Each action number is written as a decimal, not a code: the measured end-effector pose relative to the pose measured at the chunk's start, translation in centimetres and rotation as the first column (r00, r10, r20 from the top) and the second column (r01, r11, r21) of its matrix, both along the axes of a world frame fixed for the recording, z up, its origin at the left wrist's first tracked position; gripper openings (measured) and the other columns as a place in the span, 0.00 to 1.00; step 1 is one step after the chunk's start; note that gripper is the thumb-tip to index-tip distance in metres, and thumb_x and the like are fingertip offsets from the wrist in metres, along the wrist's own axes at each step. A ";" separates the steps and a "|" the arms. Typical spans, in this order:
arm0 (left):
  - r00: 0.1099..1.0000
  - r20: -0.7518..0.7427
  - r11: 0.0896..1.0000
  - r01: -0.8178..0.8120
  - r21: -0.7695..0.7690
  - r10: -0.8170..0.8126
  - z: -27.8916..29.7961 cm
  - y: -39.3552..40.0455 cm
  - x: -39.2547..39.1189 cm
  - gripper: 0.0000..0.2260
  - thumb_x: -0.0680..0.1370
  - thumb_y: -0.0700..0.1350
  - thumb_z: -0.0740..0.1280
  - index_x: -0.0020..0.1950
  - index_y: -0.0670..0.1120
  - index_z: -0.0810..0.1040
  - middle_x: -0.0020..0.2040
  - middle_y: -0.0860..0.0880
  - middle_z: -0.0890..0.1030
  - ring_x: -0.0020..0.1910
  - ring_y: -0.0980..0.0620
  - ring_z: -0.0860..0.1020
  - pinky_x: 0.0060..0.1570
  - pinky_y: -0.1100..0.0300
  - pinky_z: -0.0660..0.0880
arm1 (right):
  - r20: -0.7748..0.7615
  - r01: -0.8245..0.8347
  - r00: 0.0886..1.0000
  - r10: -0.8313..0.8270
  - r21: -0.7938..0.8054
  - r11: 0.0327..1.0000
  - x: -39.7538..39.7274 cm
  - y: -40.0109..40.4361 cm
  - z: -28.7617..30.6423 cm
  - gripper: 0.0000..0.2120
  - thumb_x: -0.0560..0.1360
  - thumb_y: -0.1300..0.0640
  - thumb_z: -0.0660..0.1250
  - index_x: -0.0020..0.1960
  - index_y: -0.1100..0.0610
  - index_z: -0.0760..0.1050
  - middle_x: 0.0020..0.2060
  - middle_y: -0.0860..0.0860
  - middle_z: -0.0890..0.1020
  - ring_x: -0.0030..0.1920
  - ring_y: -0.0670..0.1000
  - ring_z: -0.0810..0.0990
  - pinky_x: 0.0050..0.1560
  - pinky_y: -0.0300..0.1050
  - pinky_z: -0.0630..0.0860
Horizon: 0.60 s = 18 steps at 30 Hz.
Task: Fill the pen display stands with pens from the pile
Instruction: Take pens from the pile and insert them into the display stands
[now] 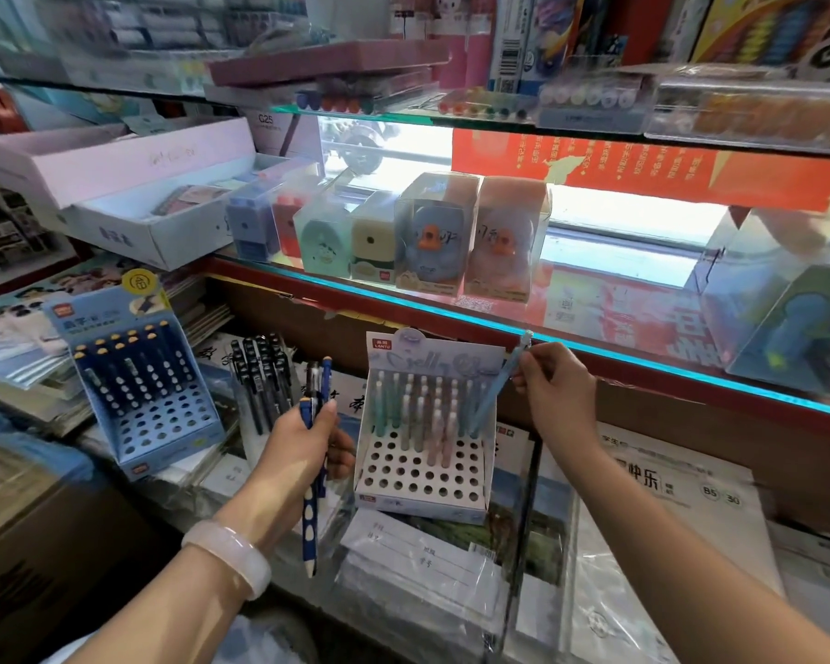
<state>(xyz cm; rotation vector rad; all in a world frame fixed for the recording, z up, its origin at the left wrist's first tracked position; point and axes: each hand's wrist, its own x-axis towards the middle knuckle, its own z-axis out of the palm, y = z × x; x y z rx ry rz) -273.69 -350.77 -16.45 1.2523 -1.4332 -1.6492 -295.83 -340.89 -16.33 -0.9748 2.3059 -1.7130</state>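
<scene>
A white pen display stand (422, 486) with many round holes stands in the middle, its back rows holding several pastel pens. My right hand (554, 390) pinches a light blue pen (499, 390) by its upper end, the lower tip down at the stand's right rear holes. My left hand (303, 445) grips a small bunch of dark blue pens (310, 515), upright, just left of the stand. A blue display stand (164, 424) at the left holds several dark blue pens. Between the two stands is a clear stand of black pens (262, 376).
Wrapped notebooks (662, 543) and paper pads lie under and around the stands. A glass shelf edge (595, 349) runs just above the white stand, carrying boxed sharpeners (432, 232). White boxes (130, 203) sit at the upper left, a cardboard box at the lower left.
</scene>
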 end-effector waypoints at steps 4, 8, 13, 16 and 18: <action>0.999 0.032 0.999 0.029 -0.019 -0.028 -0.1 0.0 -0.1 0.11 0.82 0.45 0.57 0.43 0.41 0.71 0.30 0.45 0.76 0.25 0.51 0.73 0.27 0.60 0.70 | -0.141 -0.019 0.989 0.036 0.124 0.992 0.5 -0.4 -1.8 0.06 0.78 0.58 0.62 0.52 0.57 0.75 0.42 0.46 0.77 0.40 0.43 0.76 0.37 0.30 0.68; 0.998 0.044 0.999 0.036 -0.024 -0.035 -0.1 0.2 -0.1 0.11 0.82 0.45 0.57 0.44 0.41 0.71 0.31 0.44 0.76 0.26 0.51 0.73 0.26 0.60 0.69 | -0.151 -0.048 0.985 0.078 0.194 0.980 1.2 -0.7 -3.9 0.06 0.79 0.58 0.62 0.53 0.58 0.75 0.42 0.48 0.79 0.40 0.44 0.75 0.37 0.33 0.69; 0.997 0.056 0.999 0.046 -0.027 -0.045 0.1 0.3 -0.1 0.11 0.81 0.45 0.57 0.45 0.40 0.71 0.32 0.45 0.76 0.27 0.51 0.72 0.26 0.62 0.69 | -0.164 -0.050 0.983 0.086 0.214 0.975 1.6 -0.9 -4.4 0.07 0.79 0.58 0.61 0.54 0.58 0.75 0.38 0.47 0.77 0.39 0.46 0.77 0.40 0.42 0.74; 0.998 0.049 0.999 0.047 -0.020 -0.046 0.2 0.4 -0.1 0.11 0.81 0.45 0.57 0.45 0.40 0.71 0.32 0.44 0.76 0.27 0.51 0.72 0.26 0.61 0.69 | -0.175 -0.059 0.979 0.103 0.238 0.969 1.6 -0.9 -4.3 0.07 0.79 0.57 0.61 0.54 0.58 0.75 0.40 0.49 0.79 0.41 0.49 0.79 0.44 0.47 0.77; 0.997 0.053 0.999 0.050 -0.019 -0.049 0.2 0.5 -0.1 0.11 0.81 0.45 0.57 0.45 0.40 0.71 0.32 0.44 0.76 0.27 0.50 0.72 0.27 0.61 0.69 | -0.178 -0.063 0.978 0.112 0.257 0.964 1.6 -0.9 -4.5 0.07 0.79 0.57 0.61 0.54 0.58 0.74 0.42 0.51 0.80 0.43 0.50 0.79 0.45 0.47 0.77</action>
